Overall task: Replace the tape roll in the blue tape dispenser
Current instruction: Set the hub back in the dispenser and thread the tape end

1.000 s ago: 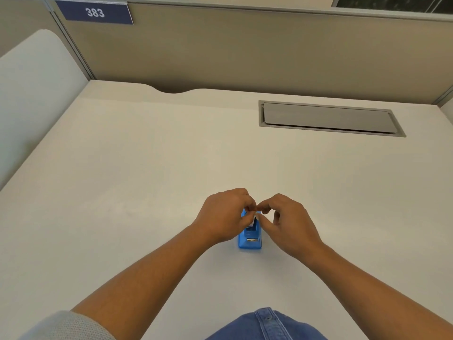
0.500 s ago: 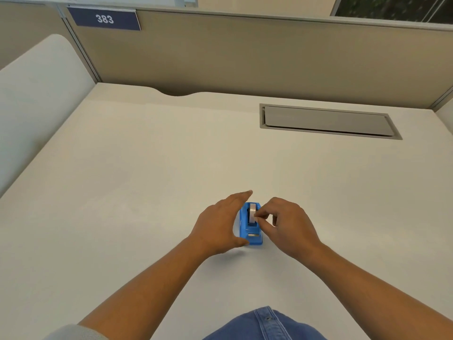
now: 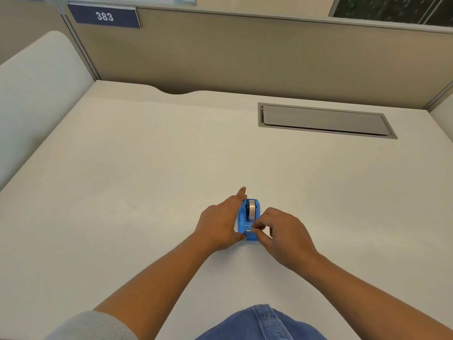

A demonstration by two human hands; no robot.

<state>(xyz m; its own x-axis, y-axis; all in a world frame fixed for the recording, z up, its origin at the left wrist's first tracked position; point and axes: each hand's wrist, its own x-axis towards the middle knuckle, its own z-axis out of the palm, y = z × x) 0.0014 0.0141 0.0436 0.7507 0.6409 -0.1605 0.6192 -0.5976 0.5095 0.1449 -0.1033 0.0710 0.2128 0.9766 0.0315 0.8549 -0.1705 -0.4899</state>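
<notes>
A small blue tape dispenser (image 3: 243,220) stands on the white desk (image 3: 152,182), its cutter end toward me. A clear tape roll (image 3: 251,208) sits upright in its cradle. My left hand (image 3: 220,223) lies flat against the dispenser's left side, fingers stretched forward and thumb at its near corner. My right hand (image 3: 282,233) is at the dispenser's near right end, with thumb and forefinger pinched together just above the metal cutter (image 3: 250,231). A thin tape end may be between them, but it is too small to tell.
A grey cable-tray lid (image 3: 323,120) is set into the desk at the back right. Beige partition walls (image 3: 245,52) close the back, with a blue sign reading 383 (image 3: 104,15). A white side panel (image 3: 36,94) borders the left.
My left hand has let go of the top and flattened against the dispenser's side. My right hand's pinch moved from the roll down toward the cutter end. The roll now shows.
</notes>
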